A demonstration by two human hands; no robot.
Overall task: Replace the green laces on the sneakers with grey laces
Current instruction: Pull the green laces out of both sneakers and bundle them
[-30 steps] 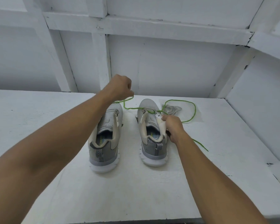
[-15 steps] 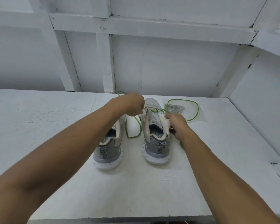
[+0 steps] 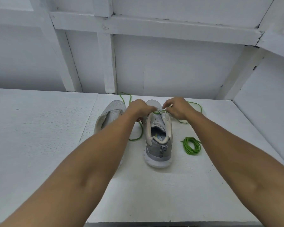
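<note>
Two grey sneakers stand heels toward me on the white table [image 3: 39, 128]. The left sneaker [image 3: 111, 114] has no lace that I can see and is partly hidden by my left forearm. The right sneaker [image 3: 159, 141] has a green lace [image 3: 157, 112] across its top eyelets. My left hand [image 3: 138, 108] pinches that lace over the shoe's tongue. My right hand [image 3: 177, 108] is at the right eyelets with curled fingers on the lace. Loose green loops trail behind and beside the shoes. A coiled green lace [image 3: 191, 145] lies right of the right sneaker. The grey laces are hidden.
A white panelled wall [image 3: 170, 63] rises directly behind the shoes, and a side wall [image 3: 269, 120] closes the right end. The table's front edge [image 3: 170, 222] is near the bottom of the view.
My right hand left the shoe's collar and moved up to the eyelets. My left hand came down and right onto the same shoe's top. A coiled green lace now shows at the right.
</note>
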